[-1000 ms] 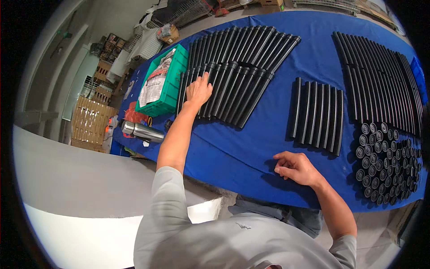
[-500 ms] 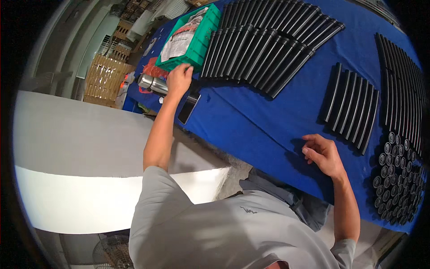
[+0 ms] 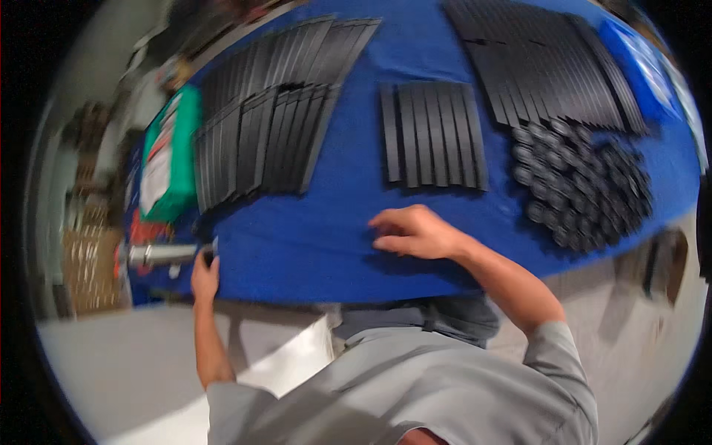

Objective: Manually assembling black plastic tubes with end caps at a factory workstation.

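Observation:
My left hand [image 3: 204,278] is at the table's near left edge, closed around a dark phone [image 3: 208,257]; blur and the fingers hide most of it. Just left of it lies a silver metal flask [image 3: 159,255] on its side. My right hand [image 3: 417,231] hovers over the blue cloth [image 3: 311,252], holding nothing, its thumb and loosely bent fingers apart. Beyond that hand is a short row of black tubes [image 3: 434,137], laid side by side.
At left stands a green crate [image 3: 185,152] with printed paper inside, beside a fan of black tubes [image 3: 259,141]. Farther right lie more long black tubes [image 3: 549,67], a heap of round black caps [image 3: 582,185] and a blue-and-white package [image 3: 641,63].
The view has swung rightward. My left hand has come away from the crate's near corner to the phone and closed on it. My right hand stays over the cloth.

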